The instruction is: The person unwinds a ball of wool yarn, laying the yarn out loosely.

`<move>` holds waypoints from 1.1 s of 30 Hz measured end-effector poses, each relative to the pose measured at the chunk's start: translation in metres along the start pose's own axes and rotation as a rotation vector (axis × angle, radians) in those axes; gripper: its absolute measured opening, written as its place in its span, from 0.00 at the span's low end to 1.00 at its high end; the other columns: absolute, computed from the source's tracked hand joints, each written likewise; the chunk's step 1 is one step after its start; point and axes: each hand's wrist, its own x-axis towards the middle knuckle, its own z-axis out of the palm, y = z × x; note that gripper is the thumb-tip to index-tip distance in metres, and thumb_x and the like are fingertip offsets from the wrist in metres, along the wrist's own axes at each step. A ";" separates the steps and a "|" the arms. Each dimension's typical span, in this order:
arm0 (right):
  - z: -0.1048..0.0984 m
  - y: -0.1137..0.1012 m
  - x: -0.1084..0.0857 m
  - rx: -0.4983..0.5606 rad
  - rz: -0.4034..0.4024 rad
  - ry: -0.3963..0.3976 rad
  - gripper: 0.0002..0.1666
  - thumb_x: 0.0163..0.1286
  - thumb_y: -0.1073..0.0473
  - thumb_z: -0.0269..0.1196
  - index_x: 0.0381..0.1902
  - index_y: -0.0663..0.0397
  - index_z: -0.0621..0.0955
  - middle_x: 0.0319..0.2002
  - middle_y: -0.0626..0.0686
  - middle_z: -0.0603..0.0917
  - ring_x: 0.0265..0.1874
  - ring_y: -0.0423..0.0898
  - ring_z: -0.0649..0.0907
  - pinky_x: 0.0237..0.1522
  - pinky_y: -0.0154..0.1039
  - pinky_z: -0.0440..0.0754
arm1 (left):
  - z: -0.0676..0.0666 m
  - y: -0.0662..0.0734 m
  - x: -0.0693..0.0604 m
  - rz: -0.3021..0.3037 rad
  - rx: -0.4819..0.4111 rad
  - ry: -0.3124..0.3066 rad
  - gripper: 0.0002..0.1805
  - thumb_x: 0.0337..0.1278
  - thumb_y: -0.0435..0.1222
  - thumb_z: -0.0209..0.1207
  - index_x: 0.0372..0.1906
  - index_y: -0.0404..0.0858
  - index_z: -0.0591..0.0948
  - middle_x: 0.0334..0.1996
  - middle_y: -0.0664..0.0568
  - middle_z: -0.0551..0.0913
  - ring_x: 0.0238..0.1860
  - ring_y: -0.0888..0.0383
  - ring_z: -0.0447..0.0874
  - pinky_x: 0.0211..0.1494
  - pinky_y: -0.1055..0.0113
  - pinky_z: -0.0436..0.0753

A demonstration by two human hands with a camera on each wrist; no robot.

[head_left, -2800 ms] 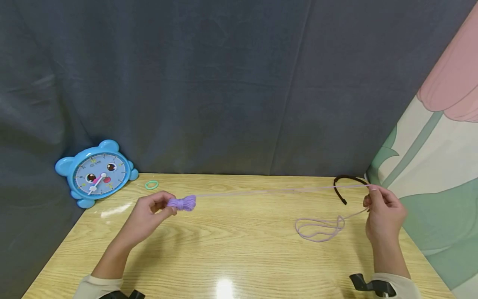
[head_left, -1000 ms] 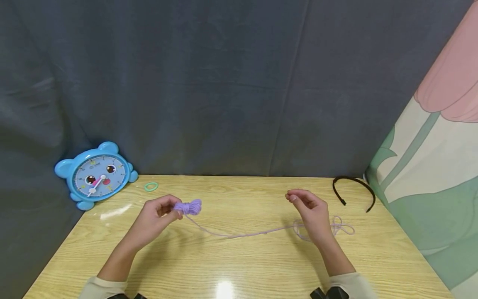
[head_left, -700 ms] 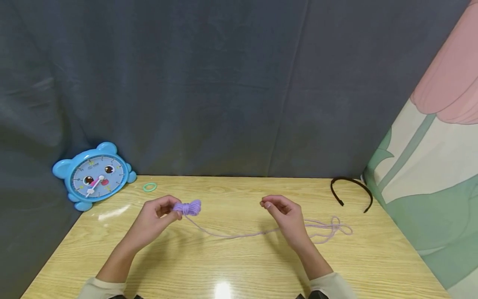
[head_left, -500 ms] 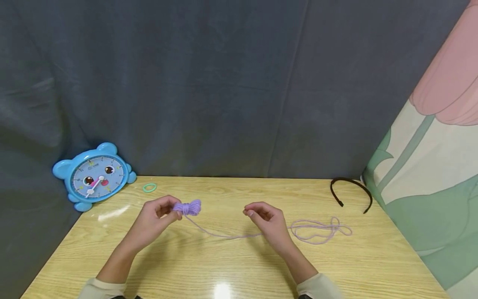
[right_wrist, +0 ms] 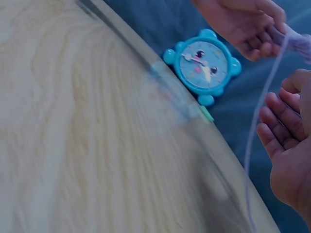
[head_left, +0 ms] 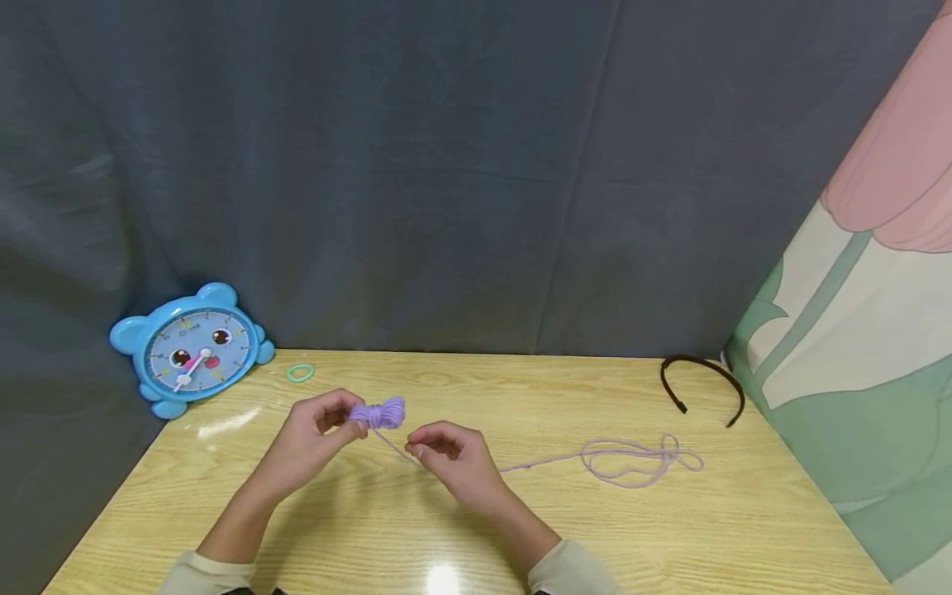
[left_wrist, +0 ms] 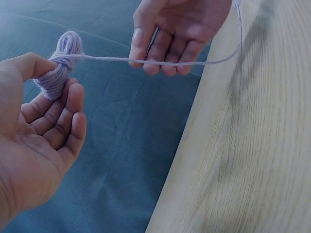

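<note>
My left hand (head_left: 308, 438) pinches a small bow-shaped skein of purple yarn (head_left: 381, 412) between thumb and fingers, held above the table. From its middle a loose strand (left_wrist: 107, 58) runs right, past my right hand (head_left: 457, 464), to tangled loops (head_left: 632, 463) on the tabletop. My right hand is close beside the skein, its fingers loosely bent. In the left wrist view the strand crosses at its fingertips (left_wrist: 151, 68), with no grip on it to be seen. The right wrist view shows the strand hanging beside the right hand (right_wrist: 289, 141).
On the wood-grain table (head_left: 357, 537), a blue bear-shaped clock (head_left: 199, 351) leans at the back left, with a small green ring (head_left: 301, 373) next to it. A black headband (head_left: 702, 362) lies at the back right. A dark curtain (head_left: 409, 165) hangs behind; a flower-patterned cloth (head_left: 855, 347) covers the right side.
My right hand has let go of the strand at the far right and moved left, near the skein. The strand, taut before, now sags onto the table. The left hand has barely moved.
</note>
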 end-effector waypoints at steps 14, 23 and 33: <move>0.006 -0.011 -0.015 0.056 0.053 -0.099 0.14 0.76 0.61 0.62 0.49 0.67 0.85 0.44 0.79 0.82 0.33 0.33 0.82 0.38 0.27 0.81 | 0.001 -0.002 0.000 0.020 0.030 0.003 0.04 0.63 0.26 0.64 0.39 0.36 0.83 0.34 0.52 0.83 0.36 0.63 0.81 0.44 0.67 0.84; -0.012 -0.023 -0.023 0.005 -0.031 -0.015 0.10 0.75 0.63 0.63 0.46 0.65 0.86 0.34 0.52 0.87 0.29 0.32 0.80 0.33 0.29 0.80 | 0.001 -0.003 -0.001 0.011 0.035 -0.002 0.03 0.63 0.27 0.63 0.40 0.36 0.83 0.32 0.52 0.83 0.36 0.63 0.81 0.43 0.67 0.83; -0.033 -0.035 -0.020 -0.002 -0.109 0.082 0.10 0.76 0.64 0.62 0.47 0.68 0.85 0.31 0.41 0.82 0.30 0.32 0.79 0.36 0.31 0.83 | 0.001 -0.004 0.000 0.003 0.044 -0.020 0.03 0.63 0.27 0.64 0.39 0.36 0.83 0.34 0.53 0.84 0.37 0.64 0.83 0.44 0.68 0.83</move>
